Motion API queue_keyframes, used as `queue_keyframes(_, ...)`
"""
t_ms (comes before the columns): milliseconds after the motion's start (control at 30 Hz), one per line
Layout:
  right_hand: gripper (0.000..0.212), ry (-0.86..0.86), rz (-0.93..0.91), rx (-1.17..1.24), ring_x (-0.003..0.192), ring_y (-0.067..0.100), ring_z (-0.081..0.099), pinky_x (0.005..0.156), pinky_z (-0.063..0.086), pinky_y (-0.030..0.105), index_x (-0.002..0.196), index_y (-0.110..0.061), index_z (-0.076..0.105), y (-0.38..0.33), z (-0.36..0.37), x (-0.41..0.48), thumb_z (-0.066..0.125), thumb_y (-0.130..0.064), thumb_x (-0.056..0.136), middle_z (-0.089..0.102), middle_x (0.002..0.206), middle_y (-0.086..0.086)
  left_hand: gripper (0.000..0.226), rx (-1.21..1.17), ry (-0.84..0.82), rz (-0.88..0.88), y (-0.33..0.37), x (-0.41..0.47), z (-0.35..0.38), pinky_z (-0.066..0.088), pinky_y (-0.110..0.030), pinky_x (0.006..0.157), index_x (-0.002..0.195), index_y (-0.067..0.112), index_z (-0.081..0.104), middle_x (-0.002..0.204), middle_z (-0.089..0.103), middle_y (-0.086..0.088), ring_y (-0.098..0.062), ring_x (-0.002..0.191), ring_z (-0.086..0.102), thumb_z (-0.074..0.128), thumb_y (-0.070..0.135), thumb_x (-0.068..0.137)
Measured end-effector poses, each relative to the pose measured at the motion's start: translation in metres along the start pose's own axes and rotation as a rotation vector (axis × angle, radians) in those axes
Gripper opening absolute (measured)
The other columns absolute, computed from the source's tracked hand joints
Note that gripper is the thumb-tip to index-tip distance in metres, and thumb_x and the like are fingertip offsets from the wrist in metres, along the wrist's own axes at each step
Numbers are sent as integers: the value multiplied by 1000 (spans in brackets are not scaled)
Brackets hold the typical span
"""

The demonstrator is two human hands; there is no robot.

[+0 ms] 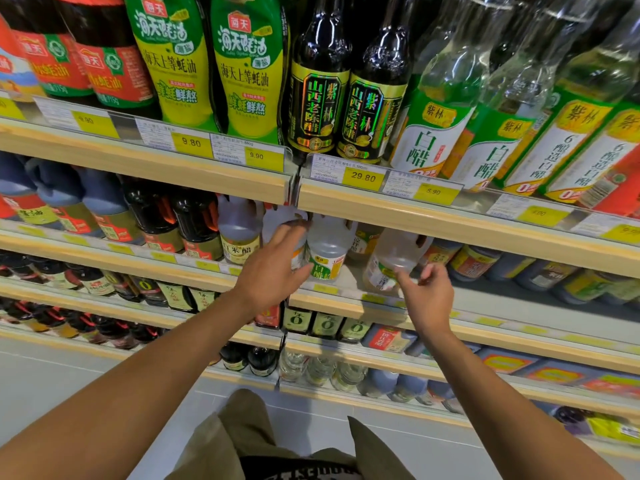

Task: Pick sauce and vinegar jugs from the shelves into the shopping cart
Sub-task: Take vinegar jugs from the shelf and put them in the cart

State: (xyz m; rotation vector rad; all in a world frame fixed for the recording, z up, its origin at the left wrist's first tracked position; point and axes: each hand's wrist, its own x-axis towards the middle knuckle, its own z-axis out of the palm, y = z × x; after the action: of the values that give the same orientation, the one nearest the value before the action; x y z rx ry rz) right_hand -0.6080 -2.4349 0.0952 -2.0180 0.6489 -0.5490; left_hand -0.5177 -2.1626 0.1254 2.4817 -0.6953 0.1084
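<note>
Spread left hand (277, 268) touches clear vinegar jug (282, 214).

Bright even store light, glare on the dark bottles (349, 46), wide-angle bending and blur toward edges.

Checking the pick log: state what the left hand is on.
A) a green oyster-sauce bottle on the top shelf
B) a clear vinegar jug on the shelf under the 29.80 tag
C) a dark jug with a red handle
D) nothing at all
B: the left hand has its fingers spread against a clear jug standing among the pale vinegar jugs on the second shelf.
</note>
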Motion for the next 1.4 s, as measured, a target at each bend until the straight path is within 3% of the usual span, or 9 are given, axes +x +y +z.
queue_keyframes(100, 63, -46, 18, 4, 87, 19, 63, 74, 54, 41, 102, -13, 53, 6, -3, 14, 88, -54, 69, 63, 97, 5, 62, 47, -76, -23, 18, 23, -3, 53, -44, 80, 138, 19, 40, 140, 45, -8, -34, 105, 62, 67, 46, 90)
queue_keyframes(200, 61, -178, 22, -20, 89, 16, 71, 76, 60, 42, 101, -15, 67, 14, -1, 27, 89, -60, 66, 74, 97, 3, 41, 181, -71, -66, 36, 38, -11, 40, -37, 70, 97, 8, 55, 96, 55, -7, -33, 93, 60, 61, 48, 96)
queue_keyframes(333, 82, -286, 63, -40, 81, 24, 74, 70, 61, 53, 100, -19, 73, 24, -4, 45, 80, -85, 51, 77, 89, 3, 59, 288, -249, -136, 40, 58, -22, 36, -37, 64, 61, 15, 44, 63, 45, -2, -31, 80, 57, 48, 60, 98)
queue_keyframes(400, 75, -330, 56, -22, 79, 33, 74, 68, 60, 56, 96, -19, 76, 26, -6, 49, 81, -81, 54, 78, 86, 9, 61, 282, -325, -176, 38, 65, -26, 34, -33, 67, 69, 12, 56, 73, 55, -7, -30, 89, 56, 45, 65, 97)
queue_keyframes(467, 70, -352, 52, -17, 80, 28, 75, 71, 62, 53, 99, -19, 76, 22, -10, 48, 84, -75, 58, 78, 87, 6, 62, 292, -357, -196, 39, 71, -27, 37, -31, 76, 111, 15, 69, 111, 66, -17, -31, 111, 57, 40, 68, 97)
queue_keyframes(533, 65, -391, 49, -8, 85, 19, 75, 77, 63, 49, 103, -18, 75, 19, -10, 48, 86, -67, 62, 79, 92, 1, 67, 187, -350, -237, 36, 77, -25, 40, -34, 95, 144, 26, 52, 147, 53, -10, -30, 132, 49, 43, 69, 95)
queue_keyframes(667, 52, -466, 13, 47, 95, 15, 74, 86, 61, 43, 114, -22, 71, 12, -9, 46, 89, -45, 71, 78, 103, -5, 79, 37, -429, -332, 27, 91, -19, 25, -41, 121, 154, 29, 39, 165, 30, -2, -27, 148, 31, 47, 74, 90)
queue_keyframes(1000, 39, -455, -17, 103, 106, 17, 71, 93, 58, 51, 108, -33, 64, 20, 2, 45, 88, -22, 78, 74, 115, -2, 67, 3, -163, -298, 30, 78, 1, 43, -36, 107, 143, 23, 54, 150, 53, -6, -28, 135, 50, 60, 63, 90)
queue_keyframes(1400, 43, -498, 46, 155, 101, 24, 73, 83, 62, 53, 119, -22, 65, 17, 15, 40, 85, -17, 82, 75, 115, 1, 88, -45, -187, -286, 26, 84, -4, 43, -39, 109, 146, 24, 49, 151, 51, -3, -28, 134, 49, 54, 80, 78)
